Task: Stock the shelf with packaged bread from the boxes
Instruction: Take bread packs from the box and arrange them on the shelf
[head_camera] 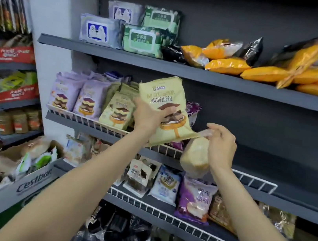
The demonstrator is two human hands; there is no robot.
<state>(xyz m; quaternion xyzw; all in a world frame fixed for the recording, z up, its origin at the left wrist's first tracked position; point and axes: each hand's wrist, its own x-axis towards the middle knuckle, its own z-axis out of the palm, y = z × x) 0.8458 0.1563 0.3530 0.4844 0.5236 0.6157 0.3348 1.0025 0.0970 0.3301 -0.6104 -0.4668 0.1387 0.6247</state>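
Left hand (148, 116): fingers curl round the yellow bread packet (166, 109), holding it upright before the middle shelf (271, 166).
Right hand (220, 146): fingers pinch the top of a clear-bagged loaf (194, 158), which hangs at the shelf's wire front rail (254, 179).
Shelf's left end: purple packets (75, 95) and yellow ones stand behind the rail.
Lower left: open cardboard box (10, 180) holding more bread.

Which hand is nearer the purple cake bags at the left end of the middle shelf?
Left. The left hand holds a cream bread bag just right of the purple bags; the right hand is farther right, gripping a clear loaf bag.
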